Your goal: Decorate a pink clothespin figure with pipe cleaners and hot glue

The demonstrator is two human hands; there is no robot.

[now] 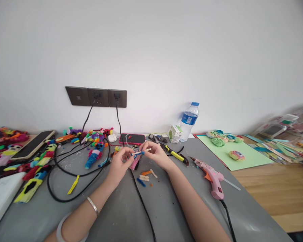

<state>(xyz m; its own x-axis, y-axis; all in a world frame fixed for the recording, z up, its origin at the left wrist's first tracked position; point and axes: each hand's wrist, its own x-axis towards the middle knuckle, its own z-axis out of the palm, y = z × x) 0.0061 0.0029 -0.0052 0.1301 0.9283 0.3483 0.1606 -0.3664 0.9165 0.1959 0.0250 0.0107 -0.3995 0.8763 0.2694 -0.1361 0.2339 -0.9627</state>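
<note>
My left hand (121, 163) pinches a short cream-and-blue fuzzy piece (136, 153), which looks like cut pipe cleaner. My right hand (156, 156) meets it at the fingertips. Between its thumb and finger is a thin cream strip (147, 149), and bits of blue show beside it. Just below the hands, on the grey table, lie short cream pieces (144, 177), an orange piece (146, 172) and a dark blue piece (141, 182). Something pink (134, 164) is partly hidden behind my fingers.
A pink glue gun (213, 178) lies to the right, its cord running toward me. Yellow-handled pliers (175, 154), a water bottle (190, 121) and a small box (175, 133) are behind. Black cable (65, 200) loops at left among colourful fuzzy figures (30, 188). Green paper (238, 165) holds paper flowers.
</note>
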